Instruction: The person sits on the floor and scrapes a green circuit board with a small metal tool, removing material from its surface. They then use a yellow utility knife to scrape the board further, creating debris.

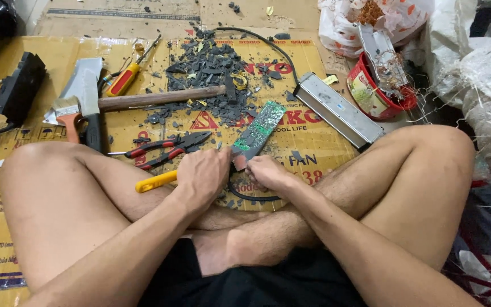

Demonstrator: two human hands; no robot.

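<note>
A yellow-handled tool (155,181) is gripped in the closed left hand (203,173), and the near end of a long green circuit board (259,129) is pinched by the right hand (267,172) just beside it. Red-handled pliers (169,149) lie left of the grip. Beyond it lie a wooden-handled hammer (163,97) among dark plastic fragments (211,68) and, to the right, a long grey metal casing (338,109).

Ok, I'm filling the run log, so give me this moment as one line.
left hand: grips yellow-handled tool | right hand: holds green circuit board | beside: red pliers, hammer
</note>
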